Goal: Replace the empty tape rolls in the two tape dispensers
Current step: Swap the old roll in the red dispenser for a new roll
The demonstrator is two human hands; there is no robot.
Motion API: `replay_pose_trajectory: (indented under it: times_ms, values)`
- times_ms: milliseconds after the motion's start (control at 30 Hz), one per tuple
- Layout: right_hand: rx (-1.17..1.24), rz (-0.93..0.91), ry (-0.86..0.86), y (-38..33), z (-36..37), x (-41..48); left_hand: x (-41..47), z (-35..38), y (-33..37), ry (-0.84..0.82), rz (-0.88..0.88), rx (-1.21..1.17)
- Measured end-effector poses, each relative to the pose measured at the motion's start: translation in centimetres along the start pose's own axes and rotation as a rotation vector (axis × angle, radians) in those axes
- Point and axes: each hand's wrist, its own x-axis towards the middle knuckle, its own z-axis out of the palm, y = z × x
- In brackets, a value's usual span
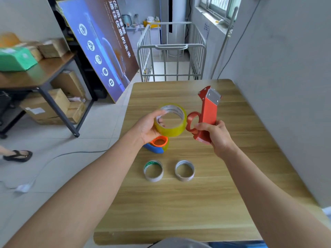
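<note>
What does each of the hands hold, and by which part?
Left hand: the yellow tape roll, fingers inside its core. Right hand: the red dispenser, by its lower handle end.

We see a glossy yellow tape roll (170, 120), a red dispenser (206, 115) (bare metal blade plate), and a matt wood-grain table (188, 203).

Both forearms bare to the frame edges, no sleeves in view. Left hand (149, 128) and right hand (217, 136): no gloves, rings, watch or wristbands. Bottom edge: strip of grey fabric garment (179, 243) at centre, patch of blue fabric (238, 245) just right of it.
</note>
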Motion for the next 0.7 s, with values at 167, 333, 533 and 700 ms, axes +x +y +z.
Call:
replay_pose_trajectory:
  times_ms: [167, 333, 533, 700]
  values:
    - [-0.008, 0.002, 0.0, 0.1, 1.3, 0.1, -0.2, -2.2, 0.8, -0.017, 0.005, -0.191]
    - [-0.001, -0.007, -0.029, 0.2, 2.6, 0.0, -0.6, -3.7, 1.3, -0.057, -0.001, -0.229]
    - [-0.01, -0.035, -0.028, 0.2, 3.8, -0.3, -0.5, -4.2, 1.1, 0.161, 0.096, -0.115]
    - [-0.013, -0.067, -0.053, 0.0, 4.9, -1.0, -0.3, -4.5, 0.5, 0.388, 0.19, 0.226]
